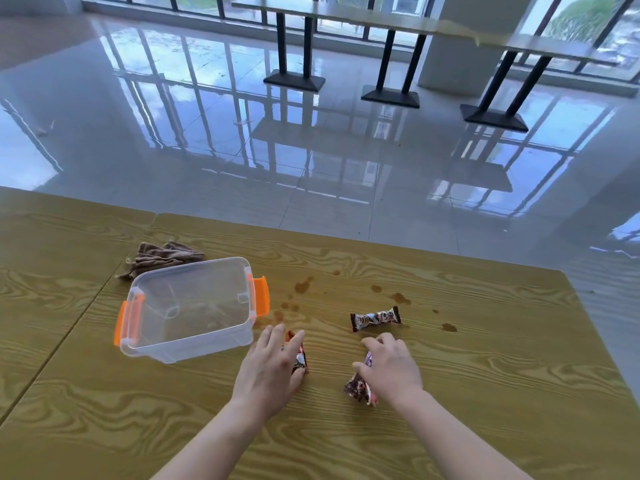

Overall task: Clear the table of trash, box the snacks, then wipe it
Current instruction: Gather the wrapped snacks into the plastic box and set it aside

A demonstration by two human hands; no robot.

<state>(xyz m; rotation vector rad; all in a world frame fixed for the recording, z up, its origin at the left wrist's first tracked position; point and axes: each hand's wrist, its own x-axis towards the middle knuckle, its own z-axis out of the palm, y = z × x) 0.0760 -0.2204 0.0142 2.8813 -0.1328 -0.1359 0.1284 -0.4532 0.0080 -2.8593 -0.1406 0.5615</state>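
Left hand (pixel 273 370) lies spread on the left snack (pixel 300 360), right hand (pixel 393 370) pinches the right snack (pixel 358 389). I'd grip both mid-wrapper, then drop them into the box (pixel 214 344).

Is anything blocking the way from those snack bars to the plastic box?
Nothing visible does. The clear plastic box stands lidless beside the left hand, which rests on one snack bar; only stained table lies between.
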